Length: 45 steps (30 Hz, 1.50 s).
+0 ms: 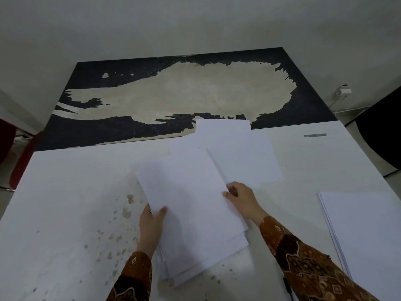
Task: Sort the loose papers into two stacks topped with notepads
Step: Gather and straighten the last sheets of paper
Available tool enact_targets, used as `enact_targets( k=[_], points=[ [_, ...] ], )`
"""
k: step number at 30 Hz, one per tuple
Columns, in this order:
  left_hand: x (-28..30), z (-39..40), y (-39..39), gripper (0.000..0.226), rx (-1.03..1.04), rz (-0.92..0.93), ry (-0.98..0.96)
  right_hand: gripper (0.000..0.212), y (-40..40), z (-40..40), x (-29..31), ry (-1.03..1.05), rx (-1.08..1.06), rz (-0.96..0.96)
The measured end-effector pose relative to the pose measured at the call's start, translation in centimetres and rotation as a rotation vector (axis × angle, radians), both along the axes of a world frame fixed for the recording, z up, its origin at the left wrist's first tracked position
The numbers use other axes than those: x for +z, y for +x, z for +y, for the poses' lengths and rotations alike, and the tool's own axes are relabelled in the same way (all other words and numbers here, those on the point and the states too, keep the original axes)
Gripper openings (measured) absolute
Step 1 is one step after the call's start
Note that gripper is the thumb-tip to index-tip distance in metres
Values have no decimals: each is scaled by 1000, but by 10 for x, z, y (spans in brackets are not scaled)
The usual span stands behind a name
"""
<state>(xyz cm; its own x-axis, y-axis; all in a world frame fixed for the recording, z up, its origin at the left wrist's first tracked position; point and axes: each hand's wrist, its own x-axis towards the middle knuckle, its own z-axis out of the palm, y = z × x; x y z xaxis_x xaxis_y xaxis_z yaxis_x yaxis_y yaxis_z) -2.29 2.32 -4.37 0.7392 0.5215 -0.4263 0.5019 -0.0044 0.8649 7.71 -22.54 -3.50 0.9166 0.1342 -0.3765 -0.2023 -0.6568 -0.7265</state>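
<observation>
Stained white table (65, 213); beyond it, peeling black tabletop (97, 131); pale wall (195, 22).

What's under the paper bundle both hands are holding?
Under the paper bundle, gripped by the left hand and right hand, more loose sheets fan out beyond its far edge on the white table. Whatever lies directly beneath the bundle is covered.

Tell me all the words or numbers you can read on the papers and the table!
None can be read.
White paper bundle held in both hands: looks blank.
Loose white sheets behind it: look blank.
White paper stack at right: looks blank.
Small grey strip on the white table: too blurred to read.
</observation>
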Motion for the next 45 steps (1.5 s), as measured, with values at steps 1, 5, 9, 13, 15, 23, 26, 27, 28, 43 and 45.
enact_targets(
  k=[1, 5, 9, 13, 15, 23, 26, 27, 28, 43, 45],
  points=[
    [0, 0, 0, 45, -6, 7, 8, 37, 9, 1, 1, -30, -53, -51],
    [-3, 1, 0, 43, -19, 15, 51, 91, 53, 2, 8, -275, -267, -97],
    [-5, 0, -1, 44, -17, 12, 71, 113, 73, 12, 5, -474, -231, 77],
    [-4, -2, 0, 43, -12, -10, 71, 117, 78, 12, 3, -561, -237, -16],
    [-5, -2, 0, 44, -13, -13, 75, 115, 83, 6, 5, -353, -331, -41],
    [-3, 3, -6, 41, 15, -20, 9, 38, 100, -28, 19, 440, -716, 149],
    [-2, 5, -11, 41, 20, -20, 4, 27, 103, -38, 42, 596, -786, 113],
    [-1, 6, -13, 41, 22, -13, 2, 25, 103, -42, 50, 645, -797, 117],
    [0, 6, -16, 41, 28, -5, -1, 26, 101, -47, 56, 689, -803, 123],
    [14, 0, -41, 35, 113, 38, -126, 35, 18, -68, 62, 770, -444, 341],
    [17, -2, -42, 32, 113, 28, -152, 40, 4, -58, 52, 665, -378, 344]
  ],
)
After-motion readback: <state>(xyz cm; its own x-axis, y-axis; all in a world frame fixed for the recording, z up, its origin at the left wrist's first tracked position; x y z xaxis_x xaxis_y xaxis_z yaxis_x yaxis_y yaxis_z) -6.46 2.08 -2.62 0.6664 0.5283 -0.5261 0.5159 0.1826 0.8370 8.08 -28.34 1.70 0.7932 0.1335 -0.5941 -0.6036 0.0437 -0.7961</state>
